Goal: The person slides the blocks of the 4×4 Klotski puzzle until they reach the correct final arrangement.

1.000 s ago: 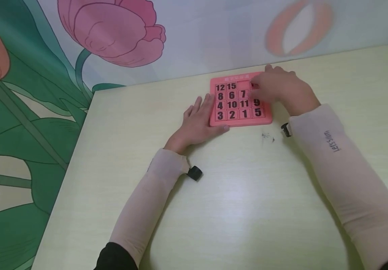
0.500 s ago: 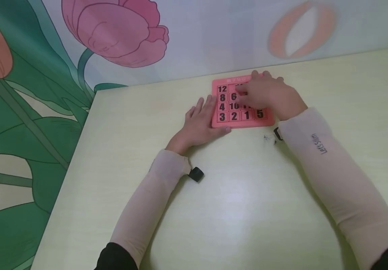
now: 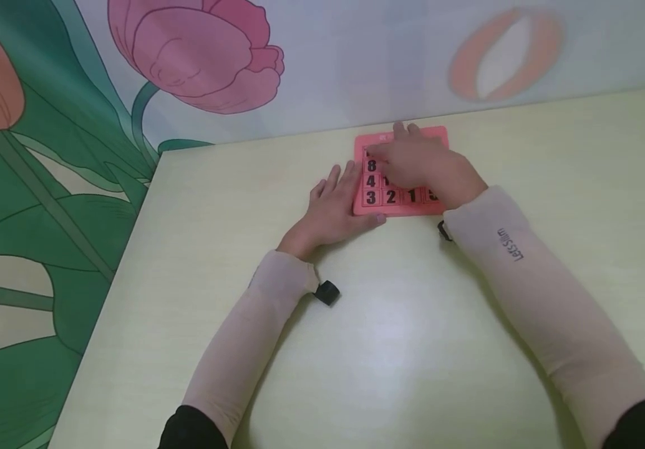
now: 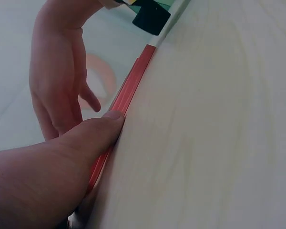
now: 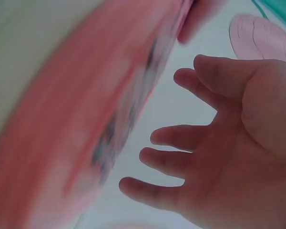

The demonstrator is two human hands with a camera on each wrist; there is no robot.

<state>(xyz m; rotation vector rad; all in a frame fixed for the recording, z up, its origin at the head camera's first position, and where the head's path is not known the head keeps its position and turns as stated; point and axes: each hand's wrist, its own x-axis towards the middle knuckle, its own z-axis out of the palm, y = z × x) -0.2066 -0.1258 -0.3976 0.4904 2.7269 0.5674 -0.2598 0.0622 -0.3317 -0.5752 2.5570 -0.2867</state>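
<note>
A pink number sliding puzzle [image 3: 439, 135] lies flat near the table's back edge, its tiles printed with black numerals. Along its left side and near corner rests my left hand [image 3: 330, 209], fingers straight; in the left wrist view its thumb [image 4: 97, 130] touches the puzzle's red side. My right hand [image 3: 423, 163] is over the upper tiles, index finger at the top left tile, hiding much of the grid. The right wrist view has the puzzle [image 5: 62, 95] blurred, with the right hand's [image 5: 229, 129] fingers spread and holding nothing. Tiles 8, 4, 3, 2 and 1 stay visible.
The pale table [image 3: 216, 206] meets a wall [image 3: 350, 62] painted with flowers and leaves just behind the puzzle. Its left edge slants down beside green painted leaves [image 3: 47, 231]. A small black device [image 3: 327, 292] hangs at the left wrist.
My right hand has swept left across the top of the puzzle, from the top right corner to the top left tile. The left hand keeps its place against the puzzle.
</note>
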